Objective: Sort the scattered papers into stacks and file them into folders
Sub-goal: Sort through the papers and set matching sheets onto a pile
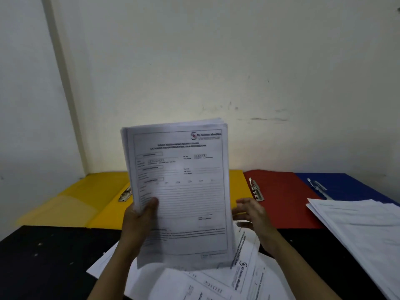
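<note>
Black desk (43, 256) has three open folders along its back edge: yellow folder (86, 202), red folder (287, 198), blue folder (350, 185). Loose sheets (216, 282) lie scattered at the front edge, and a side pile (368, 230) sits toward the right edge. The held stack (181, 191) is upright over the front middle. Left hand (138, 221) grips its lower left edge, thumb on the front. Right hand (249, 213) is loose-fingered just beside it, holding nothing. I'd guess it's light, floppy and slippery, so pinch low on both sides.
</note>
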